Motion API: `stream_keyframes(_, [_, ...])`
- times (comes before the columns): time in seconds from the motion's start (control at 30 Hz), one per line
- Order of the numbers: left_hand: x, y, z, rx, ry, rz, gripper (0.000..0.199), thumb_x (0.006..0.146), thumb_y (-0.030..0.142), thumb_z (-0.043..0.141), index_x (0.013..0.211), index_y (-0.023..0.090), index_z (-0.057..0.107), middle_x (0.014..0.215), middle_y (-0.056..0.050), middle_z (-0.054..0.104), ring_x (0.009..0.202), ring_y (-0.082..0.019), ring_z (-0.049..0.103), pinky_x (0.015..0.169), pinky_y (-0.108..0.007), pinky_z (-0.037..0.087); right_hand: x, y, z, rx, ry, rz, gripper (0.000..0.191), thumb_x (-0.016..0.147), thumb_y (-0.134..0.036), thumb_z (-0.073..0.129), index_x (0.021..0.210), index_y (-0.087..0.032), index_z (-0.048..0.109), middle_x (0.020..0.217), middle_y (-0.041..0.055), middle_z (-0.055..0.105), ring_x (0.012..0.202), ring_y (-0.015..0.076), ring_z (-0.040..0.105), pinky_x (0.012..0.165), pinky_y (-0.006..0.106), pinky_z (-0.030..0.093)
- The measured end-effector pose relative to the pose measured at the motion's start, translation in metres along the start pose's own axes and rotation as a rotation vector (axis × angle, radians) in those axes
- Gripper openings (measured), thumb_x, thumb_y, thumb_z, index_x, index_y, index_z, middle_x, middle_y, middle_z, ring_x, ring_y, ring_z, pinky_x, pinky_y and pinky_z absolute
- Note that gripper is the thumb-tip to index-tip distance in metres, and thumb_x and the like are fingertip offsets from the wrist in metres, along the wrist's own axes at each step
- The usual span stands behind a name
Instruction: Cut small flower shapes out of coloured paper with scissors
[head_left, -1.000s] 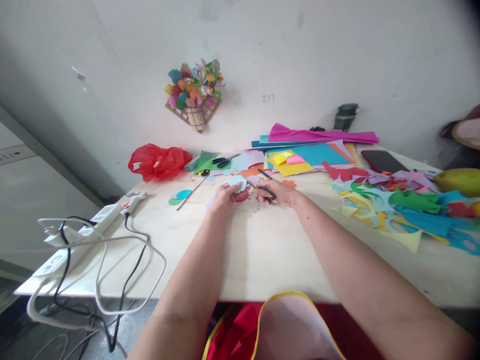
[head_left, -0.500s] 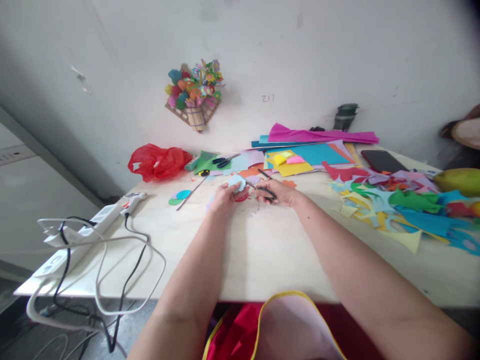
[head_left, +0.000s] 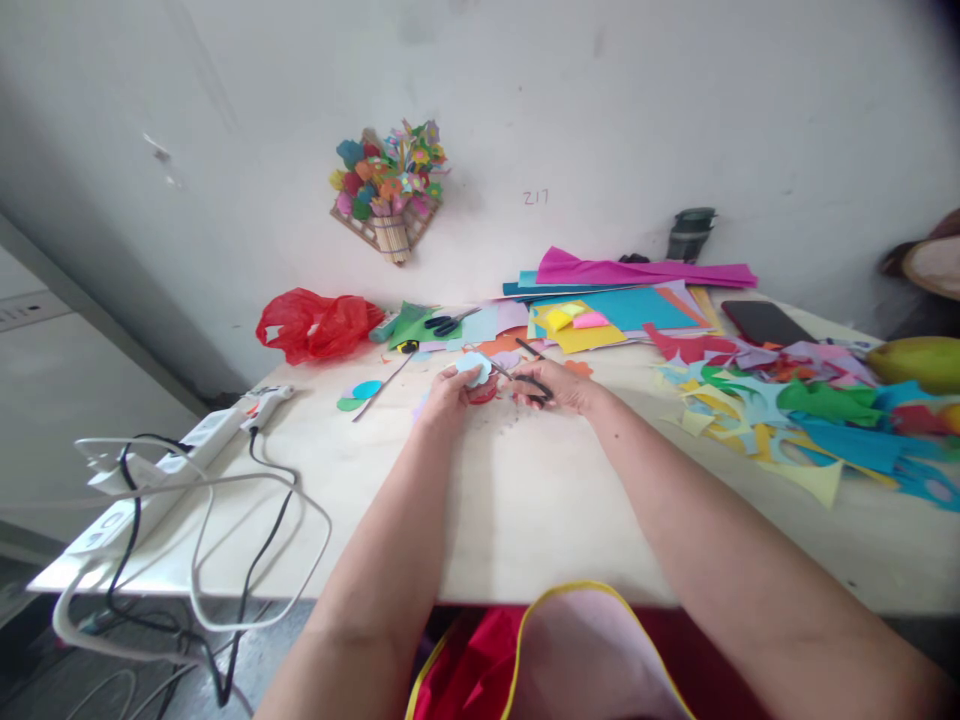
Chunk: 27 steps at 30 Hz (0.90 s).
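My left hand (head_left: 448,393) pinches a small light blue paper piece (head_left: 474,368) with a scalloped, flower-like edge. In my right hand (head_left: 559,385) is a pair of scissors (head_left: 535,388) with black handles, the fingers wrapped through them. Its blades point left and meet the paper's right edge; whether they are apart is too small to tell. Under the hands lies a red round piece (head_left: 484,392), partly hidden, with tiny paper bits scattered beside it. An orange paper flower (head_left: 579,368) lies just beyond my right hand.
Paper scraps (head_left: 795,410) cover the table's right side, near a phone (head_left: 769,322). Coloured sheets (head_left: 622,305) are stacked at the back. A second pair of scissors (head_left: 444,324) and a red plastic bag (head_left: 319,325) lie back left. Power strips (head_left: 172,465) with looping cables occupy the left edge.
The light blue paper has turned very slightly in my left hand, and the scissors' blades have shifted a little at its edge. Everything else looks the same.
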<state>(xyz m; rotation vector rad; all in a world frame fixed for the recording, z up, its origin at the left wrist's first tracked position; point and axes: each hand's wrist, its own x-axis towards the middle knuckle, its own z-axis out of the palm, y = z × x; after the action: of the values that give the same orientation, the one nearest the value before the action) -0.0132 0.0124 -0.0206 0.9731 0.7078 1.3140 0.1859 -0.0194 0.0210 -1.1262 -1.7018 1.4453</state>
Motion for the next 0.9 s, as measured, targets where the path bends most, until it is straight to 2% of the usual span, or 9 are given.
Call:
stream_keyframes(0.2, [-0.001, 0.001, -0.001, 0.022, -0.029, -0.014, 0.033, 0.06, 0.022, 0.09, 0.085, 0.012, 0.071, 0.084, -0.01, 0.075, 0.072, -0.02, 0.071, 0.072, -0.033, 0.062, 0.0, 0.002, -0.001, -0.003, 0.002, -0.015, 0.033, 0.078, -0.039, 0.078, 0.067, -0.017, 0.056, 0.05, -0.0038, 0.055, 0.038, 0.0061, 0.043, 0.037, 0.019, 0.028])
stream_keyframes(0.37, [-0.001, 0.001, 0.0, 0.014, -0.005, -0.025, 0.032, 0.06, 0.02, 0.091, 0.082, 0.011, 0.07, 0.079, -0.007, 0.073, 0.069, -0.018, 0.068, 0.071, -0.034, 0.061, 0.0, 0.001, 0.0, 0.013, 0.016, -0.012, 0.033, 0.079, -0.037, 0.078, 0.066, -0.016, 0.056, 0.049, -0.0036, 0.054, 0.038, 0.006, 0.042, 0.037, 0.019, 0.027])
stream_keyframes(0.5, [-0.003, 0.002, 0.002, 0.033, -0.035, -0.021, 0.034, 0.057, 0.024, 0.094, 0.075, 0.012, 0.068, 0.072, -0.005, 0.069, 0.064, -0.015, 0.065, 0.065, -0.029, 0.059, 0.0, 0.0, 0.0, 0.038, 0.014, -0.011, 0.03, 0.079, -0.035, 0.079, 0.067, -0.016, 0.059, 0.048, -0.0036, 0.053, 0.039, 0.0066, 0.041, 0.036, 0.02, 0.027])
stream_keyframes(0.6, [-0.005, 0.004, 0.004, 0.055, -0.064, -0.024, 0.039, 0.054, 0.027, 0.096, 0.077, 0.012, 0.068, 0.069, -0.004, 0.067, 0.061, -0.014, 0.063, 0.06, -0.027, 0.057, 0.0, 0.001, 0.0, 0.056, 0.015, -0.012, 0.024, 0.078, -0.032, 0.079, 0.072, -0.015, 0.063, 0.049, -0.0036, 0.054, 0.04, 0.0067, 0.041, 0.037, 0.019, 0.029])
stream_keyframes(0.77, [-0.005, 0.004, 0.007, 0.047, -0.016, -0.008, 0.041, 0.054, 0.026, 0.095, 0.081, 0.013, 0.068, 0.074, -0.005, 0.069, 0.063, -0.016, 0.065, 0.06, -0.029, 0.058, 0.003, 0.006, -0.004, 0.04, -0.002, -0.038, 0.026, 0.077, -0.034, 0.081, 0.072, -0.015, 0.064, 0.05, -0.0033, 0.054, 0.041, 0.007, 0.042, 0.038, 0.019, 0.03])
stream_keyframes(0.9, [-0.003, 0.004, 0.006, 0.053, 0.015, 0.011, 0.037, 0.052, 0.025, 0.094, 0.069, 0.013, 0.064, 0.067, -0.004, 0.067, 0.06, -0.015, 0.062, 0.059, -0.028, 0.055, 0.006, 0.01, -0.006, 0.047, -0.02, -0.05, 0.026, 0.077, -0.035, 0.08, 0.073, -0.015, 0.064, 0.05, -0.0037, 0.054, 0.041, 0.0067, 0.041, 0.038, 0.019, 0.032])
